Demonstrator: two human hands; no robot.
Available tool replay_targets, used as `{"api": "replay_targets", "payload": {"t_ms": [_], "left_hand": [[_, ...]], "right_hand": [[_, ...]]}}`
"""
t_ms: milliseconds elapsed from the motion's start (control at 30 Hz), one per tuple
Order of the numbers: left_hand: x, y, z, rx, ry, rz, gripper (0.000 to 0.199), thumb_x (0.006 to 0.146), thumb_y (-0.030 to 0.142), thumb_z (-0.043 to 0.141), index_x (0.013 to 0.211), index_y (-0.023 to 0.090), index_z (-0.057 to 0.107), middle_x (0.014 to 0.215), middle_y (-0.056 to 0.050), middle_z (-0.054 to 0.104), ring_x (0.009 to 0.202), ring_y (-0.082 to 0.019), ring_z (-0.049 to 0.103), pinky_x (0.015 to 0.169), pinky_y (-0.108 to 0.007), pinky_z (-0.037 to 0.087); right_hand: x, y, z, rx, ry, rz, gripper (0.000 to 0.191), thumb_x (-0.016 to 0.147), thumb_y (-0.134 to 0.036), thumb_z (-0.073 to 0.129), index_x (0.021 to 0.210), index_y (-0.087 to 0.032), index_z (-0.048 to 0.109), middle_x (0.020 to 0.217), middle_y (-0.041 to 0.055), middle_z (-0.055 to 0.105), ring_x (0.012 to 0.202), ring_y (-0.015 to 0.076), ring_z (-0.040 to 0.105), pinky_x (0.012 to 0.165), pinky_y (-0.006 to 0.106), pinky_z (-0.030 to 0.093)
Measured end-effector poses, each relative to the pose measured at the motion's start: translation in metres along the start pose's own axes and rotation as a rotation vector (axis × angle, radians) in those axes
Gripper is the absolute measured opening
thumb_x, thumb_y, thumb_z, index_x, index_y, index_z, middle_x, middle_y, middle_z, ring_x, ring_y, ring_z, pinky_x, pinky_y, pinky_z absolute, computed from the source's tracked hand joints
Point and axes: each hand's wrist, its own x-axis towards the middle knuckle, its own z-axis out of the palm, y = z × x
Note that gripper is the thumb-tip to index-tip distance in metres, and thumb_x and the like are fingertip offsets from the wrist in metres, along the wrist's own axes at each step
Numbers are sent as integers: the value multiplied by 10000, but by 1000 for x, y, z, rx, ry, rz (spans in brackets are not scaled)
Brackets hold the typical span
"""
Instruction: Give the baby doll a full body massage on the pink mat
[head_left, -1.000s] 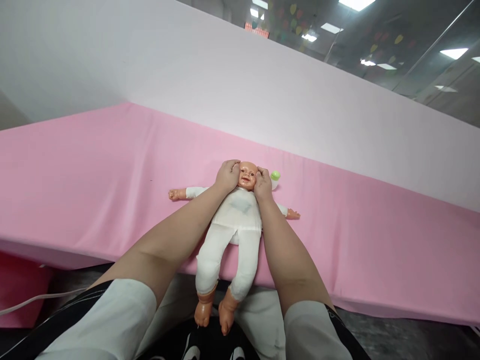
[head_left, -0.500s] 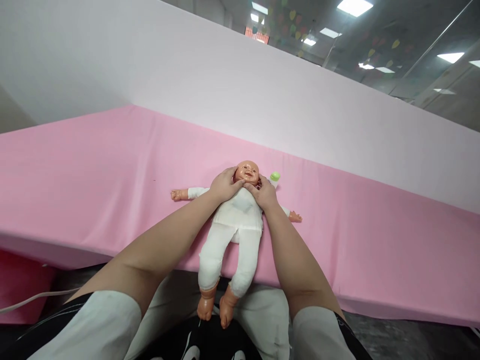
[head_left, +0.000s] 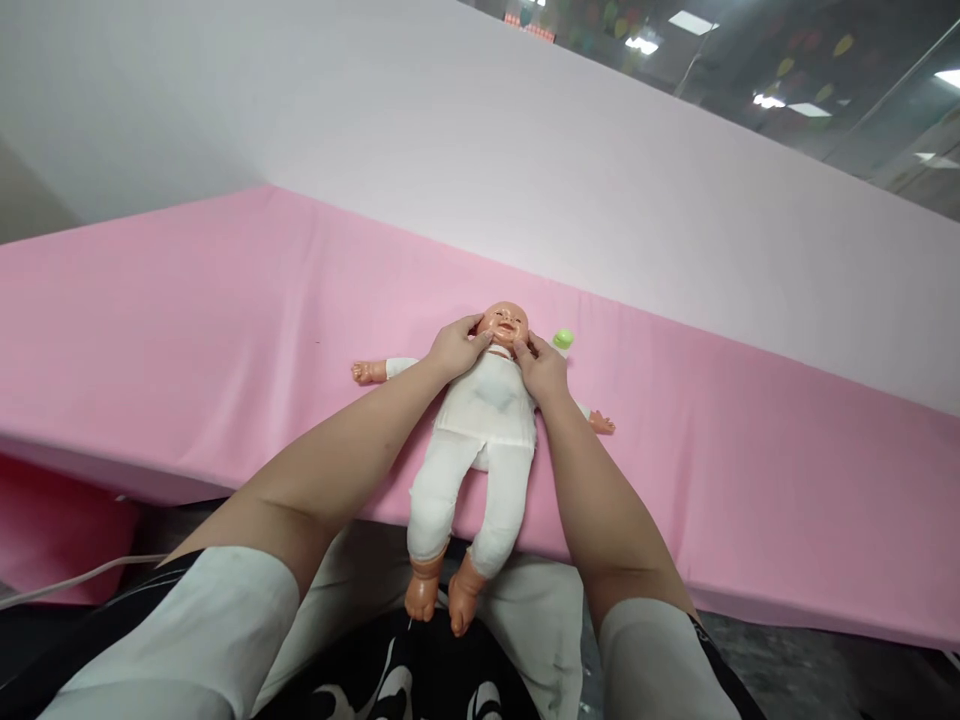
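A baby doll (head_left: pixel 487 400) with a white cloth body lies face up on the pink-covered table (head_left: pixel 750 480), arms spread, its feet hanging past the front edge. My left hand (head_left: pixel 459 348) cups one side of the doll's head, its thumb by the chin. On the other side, my right hand (head_left: pixel 543 368) holds the cheek and jaw, with the thumb near the mouth corner. Both hands grip the head between them. Just beyond my right hand is a small item with a green top (head_left: pixel 563 339), partly hidden by that hand.
Behind the table rises a white wall (head_left: pixel 525 150) with glass above it. A red and pink object (head_left: pixel 60 530) and a white cable (head_left: pixel 90 574) are at the lower left. My legs are below the table's front edge.
The view has tilted down a little. Both thumbs have moved from under the doll's chin up toward its cheeks, and its neck now shows between them.
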Motion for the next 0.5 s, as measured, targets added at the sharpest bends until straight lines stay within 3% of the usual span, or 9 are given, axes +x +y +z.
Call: {"api": "replay_targets", "payload": {"t_ms": [133, 267, 367, 500], "left_hand": [[4, -7, 1, -135, 18, -47, 410, 870, 369, 753, 1261, 246, 778, 1316, -77, 757, 1266, -302, 663, 1182, -439, 434], [5, -12, 3, -184, 31, -75, 398, 928, 361, 678, 1297, 241, 767, 1325, -91, 753, 1266, -292, 666, 1161, -453, 460], [1, -7, 3, -135, 9, -37, 459, 903, 411, 723, 1331, 247, 750, 1329, -94, 749, 1259, -305, 669, 1144, -446, 474], [-7, 7, 3, 50, -15, 2, 681, 799, 483, 831, 1415, 229, 691, 1402, -110, 715, 1333, -371, 622, 1195, -469, 413]], "right_hand": [[1, 7, 0, 154, -14, -14, 527, 933, -624, 676, 1305, -257, 745, 1265, 61, 788, 1258, 287, 685, 1168, 518, 489], [1, 10, 2, 191, 18, -4, 519, 962, -645, 609, 1248, -239, 759, 1235, 73, 788, 1253, 280, 682, 1140, 516, 517], [-1, 7, 3, 145, 32, -2, 531, 982, -662, 559, 1226, -235, 758, 1193, 77, 789, 1214, 279, 695, 1130, 522, 518], [-3, -3, 5, 31, 50, 32, 598, 858, -692, 735, 1264, -253, 738, 1118, 78, 791, 1066, 285, 727, 1081, 514, 542]]}}
